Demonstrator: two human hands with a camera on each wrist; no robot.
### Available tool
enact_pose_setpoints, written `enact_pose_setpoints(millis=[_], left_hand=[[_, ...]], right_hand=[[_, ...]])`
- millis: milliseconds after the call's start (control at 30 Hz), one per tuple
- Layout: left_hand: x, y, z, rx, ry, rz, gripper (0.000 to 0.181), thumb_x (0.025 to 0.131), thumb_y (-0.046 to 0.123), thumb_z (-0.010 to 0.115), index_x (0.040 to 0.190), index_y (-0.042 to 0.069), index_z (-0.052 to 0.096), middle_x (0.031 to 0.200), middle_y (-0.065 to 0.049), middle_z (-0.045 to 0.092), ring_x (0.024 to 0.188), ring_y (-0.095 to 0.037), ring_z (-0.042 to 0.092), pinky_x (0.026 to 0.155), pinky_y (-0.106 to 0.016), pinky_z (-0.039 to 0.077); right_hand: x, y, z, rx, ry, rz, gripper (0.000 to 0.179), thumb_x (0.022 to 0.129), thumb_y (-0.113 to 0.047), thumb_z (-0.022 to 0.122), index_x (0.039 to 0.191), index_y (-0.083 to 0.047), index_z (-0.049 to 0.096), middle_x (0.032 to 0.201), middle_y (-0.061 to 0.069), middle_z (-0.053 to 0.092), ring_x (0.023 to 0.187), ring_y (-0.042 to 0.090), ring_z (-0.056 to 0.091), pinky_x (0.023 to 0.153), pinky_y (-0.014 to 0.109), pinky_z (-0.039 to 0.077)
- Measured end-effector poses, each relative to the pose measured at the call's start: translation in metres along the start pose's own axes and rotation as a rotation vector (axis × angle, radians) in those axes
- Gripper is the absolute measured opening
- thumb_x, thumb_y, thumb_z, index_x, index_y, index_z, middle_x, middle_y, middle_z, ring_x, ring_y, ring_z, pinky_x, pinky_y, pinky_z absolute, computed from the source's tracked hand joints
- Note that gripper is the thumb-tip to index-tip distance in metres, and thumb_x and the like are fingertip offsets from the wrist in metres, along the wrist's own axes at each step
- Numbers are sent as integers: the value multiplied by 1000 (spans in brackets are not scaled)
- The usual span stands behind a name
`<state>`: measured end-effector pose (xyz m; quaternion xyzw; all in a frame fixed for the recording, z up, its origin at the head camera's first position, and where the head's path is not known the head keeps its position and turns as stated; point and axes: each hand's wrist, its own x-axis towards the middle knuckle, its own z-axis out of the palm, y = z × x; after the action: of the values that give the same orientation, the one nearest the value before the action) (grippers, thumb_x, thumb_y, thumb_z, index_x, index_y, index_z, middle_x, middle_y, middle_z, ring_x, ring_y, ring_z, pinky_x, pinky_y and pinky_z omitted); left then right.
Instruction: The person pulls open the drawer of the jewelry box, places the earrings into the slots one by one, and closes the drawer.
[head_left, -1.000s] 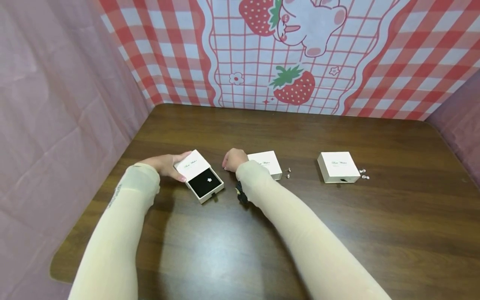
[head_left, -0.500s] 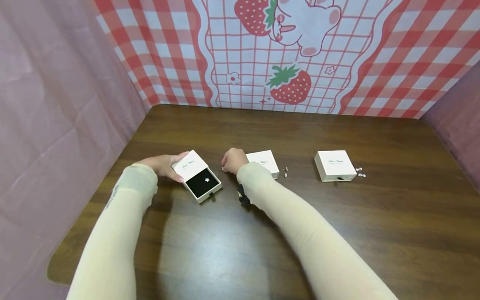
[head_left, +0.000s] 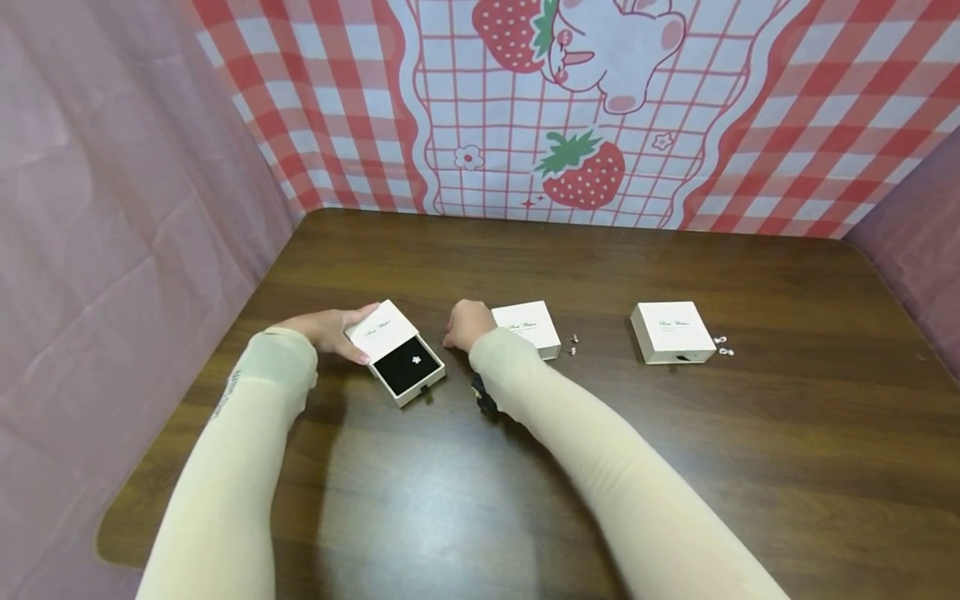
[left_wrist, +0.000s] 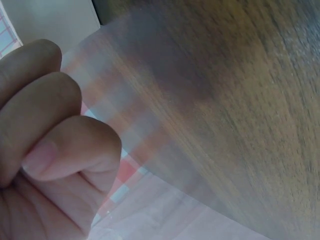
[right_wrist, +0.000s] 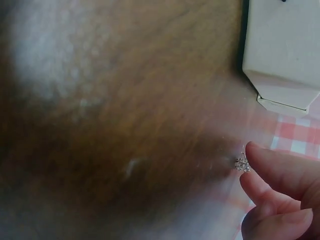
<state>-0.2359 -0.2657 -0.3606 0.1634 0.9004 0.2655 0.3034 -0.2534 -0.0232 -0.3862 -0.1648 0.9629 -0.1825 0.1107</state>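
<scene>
In the head view my left hand [head_left: 324, 331] grips the white sleeve [head_left: 382, 332] of a small jewelry box, its thumb and fingers on opposite sides. The box's drawer, lined with a black pad [head_left: 397, 372], is pulled out toward me. One flower-shaped stud earring [head_left: 416, 360] sits on the pad. Just right of that box, low over the table, is my right hand [head_left: 468, 323]. In the right wrist view its thumb and finger pinch a sparkling flower earring [right_wrist: 242, 164] at their tips. The left wrist view shows curled fingers [left_wrist: 85, 145] beside a blurred pale box wall.
A second white box [head_left: 534, 327], partly behind my right wrist, has two small earrings [head_left: 573, 345] at its right. Farther right stands a third closed box [head_left: 675, 332], with a pair of earrings [head_left: 723, 346] beside it. A strawberry-print cloth [head_left: 585, 171] hangs behind the brown table [head_left: 600, 483].
My right hand has turned slightly at the same spot, and the earring at its fingertips is no longer visible in the head view. My left hand and the box keep their places.
</scene>
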Motion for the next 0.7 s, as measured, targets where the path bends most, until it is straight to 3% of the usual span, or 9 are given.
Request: enact_pose_setpoints(millis=[300, 433, 567, 700], left_hand=[[1, 0, 0, 11, 7, 9, 101, 80, 16, 79, 150, -3, 9, 145, -34, 29, 132, -44, 31, 110, -53, 18], [4, 1, 1, 3, 7, 14, 101, 80, 16, 78, 150, -3, 9, 146, -34, 28, 133, -44, 30, 111, -53, 17], [4, 1, 1, 12, 4, 9, 101, 80, 18, 79, 151, -2, 9, 146, -34, 28, 133, -45, 29, 111, -53, 18], [1, -2, 1, 23, 8, 13, 101, 80, 18, 79, 150, -3, 9, 145, -34, 29, 132, -45, 31, 110, -54, 19]], right_hand=[[-1, -1, 0, -13, 3, -7, 16, 77, -19, 77, 86, -6, 75, 92, 6, 72, 92, 25, 66, 80, 32, 50], [0, 3, 0, -27, 7, -49, 13, 78, -18, 75, 85, -6, 75, 91, 5, 73, 92, 25, 66, 80, 33, 51], [-5, 8, -5, -49, -5, -161, 9, 79, -14, 73, 82, -6, 76, 88, 4, 73, 87, 24, 66, 77, 32, 51], [-8, 11, -15, -65, -21, -364, 10, 81, -13, 71, 84, -5, 76, 85, 4, 73, 82, 21, 66, 77, 30, 51]])
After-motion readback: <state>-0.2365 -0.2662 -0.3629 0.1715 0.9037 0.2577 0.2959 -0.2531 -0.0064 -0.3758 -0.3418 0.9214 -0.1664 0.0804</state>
